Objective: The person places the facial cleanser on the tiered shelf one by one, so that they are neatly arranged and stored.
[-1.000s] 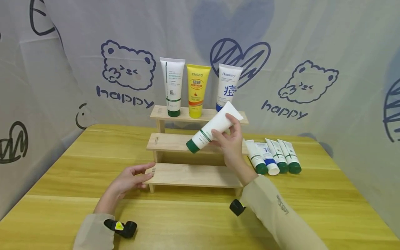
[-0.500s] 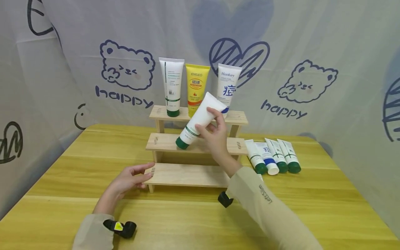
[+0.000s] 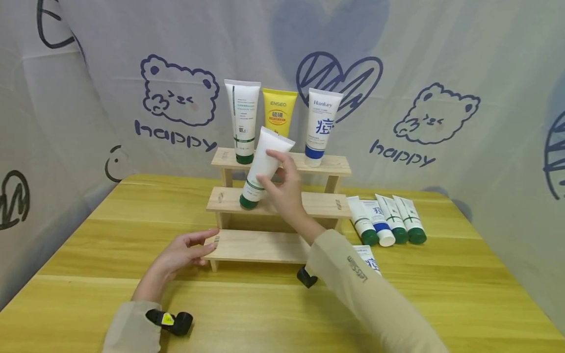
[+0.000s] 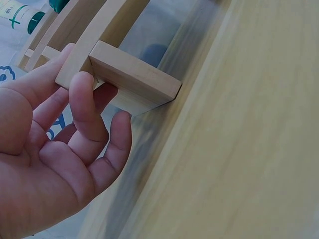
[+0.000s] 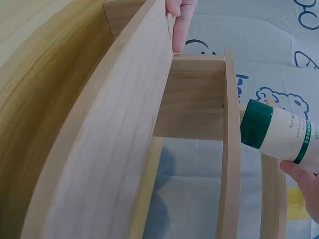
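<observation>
My right hand pinches a white squeeze tube with a green cap. It is tilted slightly, cap down, over the left part of the middle shelf of a three-step wooden display rack. In the right wrist view the cap is right at that shelf's edge. My left hand grips the left end of the bottom shelf, fingers and thumb about the board in the left wrist view. On the top shelf stand a white tube with green cap, a yellow tube, partly hidden, and a white-and-blue tube.
Several tubes lie side by side on the wooden table, right of the rack. Another white-and-blue tube shows partly behind my right sleeve. A printed cloth hangs behind the table.
My right hand has carried the tube leftward and slightly down along the middle shelf, turning it more upright. The left hand has stayed in place on the bottom shelf.
</observation>
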Available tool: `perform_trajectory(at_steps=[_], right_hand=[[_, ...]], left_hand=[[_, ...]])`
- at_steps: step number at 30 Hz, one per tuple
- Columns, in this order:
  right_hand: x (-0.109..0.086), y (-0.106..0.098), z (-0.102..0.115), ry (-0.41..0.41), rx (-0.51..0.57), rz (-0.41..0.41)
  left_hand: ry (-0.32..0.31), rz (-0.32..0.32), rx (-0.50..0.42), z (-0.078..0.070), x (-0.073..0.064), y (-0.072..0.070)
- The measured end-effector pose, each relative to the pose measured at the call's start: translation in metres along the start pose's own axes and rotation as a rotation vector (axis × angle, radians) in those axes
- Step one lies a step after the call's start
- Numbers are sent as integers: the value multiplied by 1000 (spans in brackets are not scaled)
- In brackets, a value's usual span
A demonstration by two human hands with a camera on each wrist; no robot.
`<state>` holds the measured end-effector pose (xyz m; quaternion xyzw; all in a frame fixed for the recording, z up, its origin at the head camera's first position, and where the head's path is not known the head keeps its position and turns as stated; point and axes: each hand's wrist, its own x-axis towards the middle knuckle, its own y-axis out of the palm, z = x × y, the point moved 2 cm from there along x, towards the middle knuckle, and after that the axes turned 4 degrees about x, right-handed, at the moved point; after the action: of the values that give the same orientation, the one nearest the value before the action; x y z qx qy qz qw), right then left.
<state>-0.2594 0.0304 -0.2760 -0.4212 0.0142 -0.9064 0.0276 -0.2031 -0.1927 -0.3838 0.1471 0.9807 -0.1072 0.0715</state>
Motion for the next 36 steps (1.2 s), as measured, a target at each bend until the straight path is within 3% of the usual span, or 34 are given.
perform_trajectory(at_steps=[9, 16, 24, 36], right_hand=[[9, 13, 2, 4, -65, 52], [14, 19, 2, -63, -157, 137], [11, 26, 2, -25, -129, 261], [6, 24, 0, 0, -101, 269]], left_hand=[[3, 6, -1, 2, 2, -1], [22, 13, 7, 2, 5, -1], [35, 23, -7, 1, 2, 0], [23, 13, 7, 1, 1, 0]])
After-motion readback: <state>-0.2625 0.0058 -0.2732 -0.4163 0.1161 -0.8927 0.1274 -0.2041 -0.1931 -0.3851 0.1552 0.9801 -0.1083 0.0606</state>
